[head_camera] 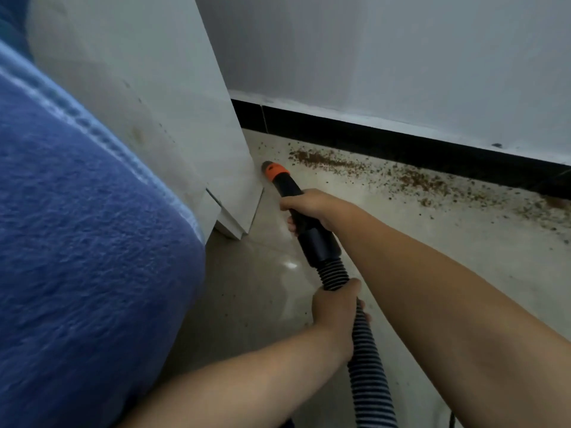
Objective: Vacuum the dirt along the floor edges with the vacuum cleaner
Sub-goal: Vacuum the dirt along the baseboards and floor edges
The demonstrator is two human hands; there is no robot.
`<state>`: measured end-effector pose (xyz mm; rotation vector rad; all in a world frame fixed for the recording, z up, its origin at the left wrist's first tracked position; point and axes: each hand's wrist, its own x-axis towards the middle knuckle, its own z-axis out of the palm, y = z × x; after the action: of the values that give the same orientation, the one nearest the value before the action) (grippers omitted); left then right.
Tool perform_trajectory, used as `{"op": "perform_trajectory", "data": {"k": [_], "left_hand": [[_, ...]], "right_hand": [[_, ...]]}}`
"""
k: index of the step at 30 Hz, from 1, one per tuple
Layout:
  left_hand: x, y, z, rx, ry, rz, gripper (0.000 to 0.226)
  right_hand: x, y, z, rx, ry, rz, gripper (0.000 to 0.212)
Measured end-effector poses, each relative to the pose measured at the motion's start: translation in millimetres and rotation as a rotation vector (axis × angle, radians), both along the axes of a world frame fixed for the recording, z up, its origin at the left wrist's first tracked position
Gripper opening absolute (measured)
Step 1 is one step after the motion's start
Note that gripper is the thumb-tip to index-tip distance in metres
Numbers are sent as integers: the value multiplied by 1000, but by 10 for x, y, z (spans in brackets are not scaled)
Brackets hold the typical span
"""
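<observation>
Down in the corner where the white cabinet [173, 118] meets the black skirting [386, 140], the orange-collared nozzle [273, 169] of the vacuum cleaner points at the floor [262, 273] just beside the cabinet's foot. The right hand [312, 208] grips the black wand [309, 230] from above, its fingers [292, 225] curled right round it, while the left hand [335, 307] holds the ribbed hose [364, 350] lower down, thumb over the top and fingers wrapped underneath. The dirt [386, 174], a brown gritty band, lies along the base of the skirting and runs off to the right, thickest close to the wall and thinning out across the pale tile. The nozzle sits near the left end of that band, and most of it looks untouched, so I'd judge the job barely begun. The risk I see is the tip skating over the scattered crumbs and flicking them further out onto the open floor if it is swept too fast or held too high. Another is the hose snagging or kinking under the left hand and jerking the wand against the cabinet edge. A blue fleecy cloth [77, 242] bulges in close on the left and could get in the way if the arms swing back that way.
</observation>
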<state>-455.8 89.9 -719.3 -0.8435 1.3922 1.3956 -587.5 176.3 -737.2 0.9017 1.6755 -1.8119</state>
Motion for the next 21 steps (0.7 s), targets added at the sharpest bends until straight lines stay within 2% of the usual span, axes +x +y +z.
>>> {"op": "perform_trajectory", "data": {"k": [7, 11, 16, 19, 21], "left_hand": [[-450, 114, -74, 28, 10, 69, 32], [-493, 151, -64, 56, -30, 85, 15], [-576, 198, -5, 87, -40, 125, 12], [-679, 227, 5, 83, -6, 123, 33], [-661, 265, 2, 78, 14, 93, 38]], "right_hand": [[-509, 13, -84, 156, 7, 9, 28], [-546, 138, -159, 189, 9, -71, 31], [-649, 175, -123, 132, 21, -20, 29], [-791, 129, -77, 98, 19, 80, 24], [-814, 156, -64, 64, 8, 143, 21]]}}
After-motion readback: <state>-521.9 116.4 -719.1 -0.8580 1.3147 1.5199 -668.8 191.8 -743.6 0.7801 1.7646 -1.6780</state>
